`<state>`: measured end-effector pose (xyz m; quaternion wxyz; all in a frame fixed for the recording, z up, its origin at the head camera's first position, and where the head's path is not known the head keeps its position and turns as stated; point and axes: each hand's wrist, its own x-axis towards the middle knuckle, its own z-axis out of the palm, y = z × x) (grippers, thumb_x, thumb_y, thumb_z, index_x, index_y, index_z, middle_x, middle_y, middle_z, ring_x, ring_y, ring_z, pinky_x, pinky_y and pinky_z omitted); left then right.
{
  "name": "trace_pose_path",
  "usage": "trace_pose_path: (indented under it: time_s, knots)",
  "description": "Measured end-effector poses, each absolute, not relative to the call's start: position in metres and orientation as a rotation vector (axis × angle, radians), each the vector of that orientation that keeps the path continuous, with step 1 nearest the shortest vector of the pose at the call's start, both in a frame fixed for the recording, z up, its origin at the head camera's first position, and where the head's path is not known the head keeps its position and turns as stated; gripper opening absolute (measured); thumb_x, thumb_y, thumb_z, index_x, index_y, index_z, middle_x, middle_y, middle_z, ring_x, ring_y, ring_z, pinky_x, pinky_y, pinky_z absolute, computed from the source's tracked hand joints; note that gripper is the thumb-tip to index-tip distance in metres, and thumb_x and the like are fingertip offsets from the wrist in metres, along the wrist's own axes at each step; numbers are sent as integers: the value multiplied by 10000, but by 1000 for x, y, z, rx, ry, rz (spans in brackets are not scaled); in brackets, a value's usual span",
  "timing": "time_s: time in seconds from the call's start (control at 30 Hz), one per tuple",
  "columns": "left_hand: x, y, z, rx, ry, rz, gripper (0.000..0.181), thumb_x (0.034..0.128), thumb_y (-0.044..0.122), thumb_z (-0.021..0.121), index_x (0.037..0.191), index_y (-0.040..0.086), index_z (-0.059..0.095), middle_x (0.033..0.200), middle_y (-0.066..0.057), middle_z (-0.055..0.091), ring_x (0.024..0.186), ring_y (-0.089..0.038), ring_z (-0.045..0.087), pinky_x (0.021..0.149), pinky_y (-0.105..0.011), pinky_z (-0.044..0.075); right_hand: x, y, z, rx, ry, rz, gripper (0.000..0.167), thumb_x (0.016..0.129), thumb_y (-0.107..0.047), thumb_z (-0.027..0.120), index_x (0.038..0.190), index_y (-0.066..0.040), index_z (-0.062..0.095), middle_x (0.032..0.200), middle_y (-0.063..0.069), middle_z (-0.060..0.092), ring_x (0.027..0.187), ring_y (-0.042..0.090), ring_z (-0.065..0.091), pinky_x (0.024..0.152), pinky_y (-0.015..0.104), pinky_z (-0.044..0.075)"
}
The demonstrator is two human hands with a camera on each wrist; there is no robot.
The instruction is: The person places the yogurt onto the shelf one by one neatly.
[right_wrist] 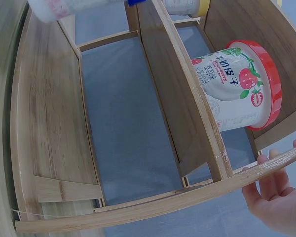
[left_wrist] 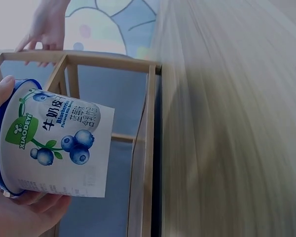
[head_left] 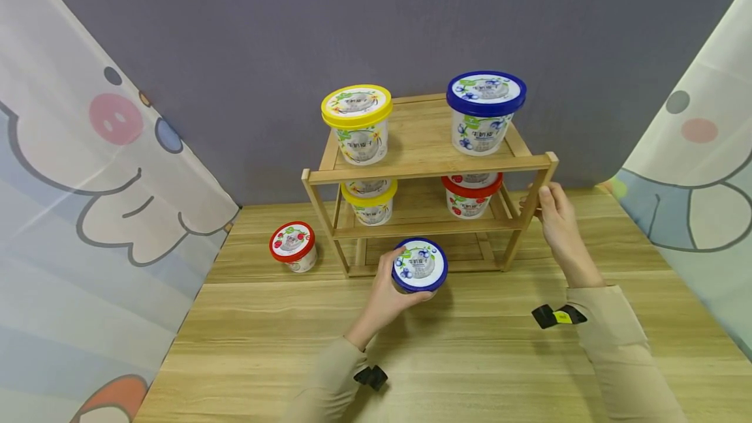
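Observation:
My left hand (head_left: 383, 297) grips a blueberry tub (head_left: 420, 265) by its blue-lidded top, in front of the shelf's lowest level. In the left wrist view the tub's white side (left_wrist: 59, 143) faces the camera, with thumb and fingers around the lid end. At the right front upright of the wooden shelf (head_left: 429, 170), my right hand (head_left: 558, 217) holds the frame. The right wrist view has its fingers (right_wrist: 269, 185) curled about that post, near a red-lidded strawberry tub (right_wrist: 237, 84) on the middle level.
On the top level stand a yellow-lidded tub (head_left: 358, 124) and another blue-lidded tub (head_left: 486, 113). The middle level holds yellow-lidded tubs (head_left: 370, 202) at left and red-lidded tubs (head_left: 470, 196) at right. One red-lidded tub (head_left: 293, 246) sits on the table (head_left: 252, 338), left of the shelf.

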<state>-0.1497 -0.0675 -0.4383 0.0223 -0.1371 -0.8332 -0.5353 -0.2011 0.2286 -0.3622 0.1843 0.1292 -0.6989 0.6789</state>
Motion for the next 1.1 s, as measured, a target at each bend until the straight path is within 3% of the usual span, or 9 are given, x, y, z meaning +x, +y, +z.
trace_pose_path:
  time_s: [0.27, 0.5, 1.1]
  knots:
    - [-156, -49, -443, -471, -2586, -1646, 864, 636, 337, 790, 1333, 193, 300, 1249, -63, 353, 1150, -250, 397, 926, -454, 347, -201, 228, -362, 350, -1979, 1897, 244, 953, -253, 332, 1073, -95, 474, 964, -13, 505, 837, 61, 539, 748, 134, 406]
    - [-163, -34, -448, -460, -2612, -1632, 859, 635, 347, 789, 1328, 204, 302, 1233, -41, 365, 1141, -232, 406, 929, -432, 352, -201, 228, -362, 337, -1990, 1892, 198, 955, -253, 325, 1044, -162, 477, 971, -1, 498, 841, 73, 536, 743, 129, 410]
    - [-180, -3, -448, -444, -2651, -1652, 841, 644, 355, 782, 1324, 202, 311, 1196, -61, 388, 1105, -243, 444, 893, -401, 387, -201, 229, -362, 345, -1972, 1921, 255, 952, -263, 329, 1071, -81, 462, 971, -34, 490, 846, 78, 526, 743, 130, 409]
